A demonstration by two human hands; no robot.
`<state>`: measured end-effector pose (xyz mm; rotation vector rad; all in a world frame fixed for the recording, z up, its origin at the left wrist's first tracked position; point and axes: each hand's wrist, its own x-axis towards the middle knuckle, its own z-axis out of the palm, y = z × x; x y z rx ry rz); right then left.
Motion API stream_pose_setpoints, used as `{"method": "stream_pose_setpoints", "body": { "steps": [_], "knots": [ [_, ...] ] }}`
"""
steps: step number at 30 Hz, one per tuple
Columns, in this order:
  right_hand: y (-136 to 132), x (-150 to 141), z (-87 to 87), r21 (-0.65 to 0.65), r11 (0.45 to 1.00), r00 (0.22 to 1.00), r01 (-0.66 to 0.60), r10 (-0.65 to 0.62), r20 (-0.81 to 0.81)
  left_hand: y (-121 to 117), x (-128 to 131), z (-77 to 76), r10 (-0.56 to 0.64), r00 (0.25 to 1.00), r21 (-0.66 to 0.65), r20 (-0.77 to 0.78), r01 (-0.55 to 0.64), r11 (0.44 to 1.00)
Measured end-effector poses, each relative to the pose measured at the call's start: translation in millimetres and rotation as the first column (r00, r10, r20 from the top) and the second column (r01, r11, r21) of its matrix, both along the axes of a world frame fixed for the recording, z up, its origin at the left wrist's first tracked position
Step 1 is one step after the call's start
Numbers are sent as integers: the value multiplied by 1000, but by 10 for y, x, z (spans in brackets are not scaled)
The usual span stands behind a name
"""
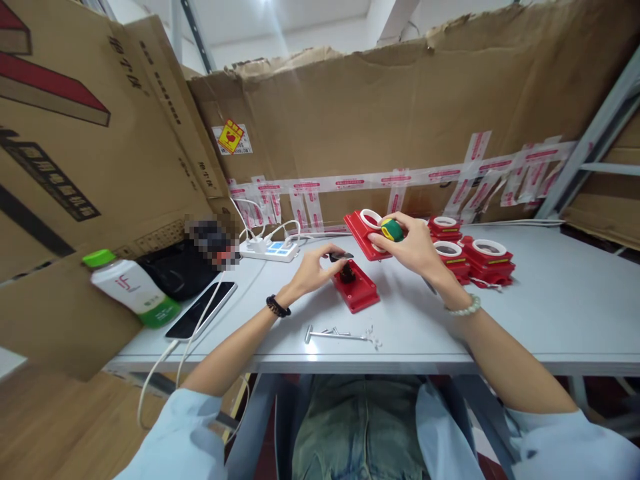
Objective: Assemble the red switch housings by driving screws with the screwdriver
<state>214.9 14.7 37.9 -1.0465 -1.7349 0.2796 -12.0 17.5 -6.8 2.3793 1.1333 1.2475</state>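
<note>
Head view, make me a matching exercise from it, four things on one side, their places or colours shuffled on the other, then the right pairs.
Things
1. Green-and-yellow handle
2. Open red tray
3. T-shaped tool
4. Phone

Places or colours
A. Silver-coloured
B. Beside the bottle
C. Right by the left hand
D. In the right hand

Pairs: 1-D, 2-C, 3-A, 4-B

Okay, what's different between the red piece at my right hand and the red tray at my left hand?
The red piece is tilted up at the right hand, while the red tray lies on the table. The red piece has a white ring in view; the red tray shows no ring. Both are red.
</note>
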Motion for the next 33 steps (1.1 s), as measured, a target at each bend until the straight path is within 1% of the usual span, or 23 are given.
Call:
{"method": "stream_pose_setpoints", "body": {
  "steps": [2,4,5,7,9,11,12,14,17,20,22,25,27,29,31,32,33],
  "knots": [
    [2,-4,-4,-4,1000,1000,10,-10,5,-16,-141,46,64,997,24,36,-64,998],
    [1,-16,-11,-9,1000,1000,15,-15,18,-18,-348,31,129,991,15,28,-129,991],
    [-1,-25,-15,-10,1000,999,20,-20,27,-13,-472,-4,165,986,-4,-1,-165,986],
    [-5,-44,-23,-11,1000,998,24,-24,51,8,-734,-121,247,966,-50,-82,-252,967],
    [-5,-59,-30,-8,1000,998,22,-22,65,36,-972,-261,331,923,-80,-196,-351,933],
    [-2,-63,-36,-9,1000,997,12,-11,70,64,-1141,-371,351,891,-123,-288,-398,909],
    [0,-62,-39,-10,1000,997,12,-12,72,74,-1196,-402,355,882,-131,-311,-409,903],
    [2,-59,-43,-15,1000,997,20,-19,81,80,-1255,-411,354,875,-125,-331,-412,903],
    [-1,-59,-45,-18,1000,996,24,-23,84,18,-1277,-323,408,851,-24,-331,-439,898],
    [-8,-65,-46,-8,1000,996,4,-4,88,-164,-1284,-212,462,803,85,-378,-466,880],
    [-12,-72,-47,-3,1000,995,-11,11,96,-323,-1287,-169,453,770,96,-450,-462,882],
    [-18,-84,-47,0,1000,994,-25,25,102,-516,-1298,-156,400,719,31,-568,-468,883],
    [-26,-94,-44,4,999,994,-33,32,104,-578,-1322,-162,347,711,-54,-612,-475,878],
    [-41,-103,-37,10,998,993,-57,56,107,-594,-1347,-158,277,731,-153,-624,-462,874],
    [-61,-113,-28,11,996,990,-89,87,110,-589,-1333,-128,223,755,-211,-617,-432,877],
    [-72,-118,-24,10,994,989,-104,103,110,-583,-1292,-100,217,770,-204,-600,-410,889],
    [-83,-125,-22,8,993,987,-118,117,111,-576,-1220,-62,227,790,-170,-569,-384,908]
  ]
}}
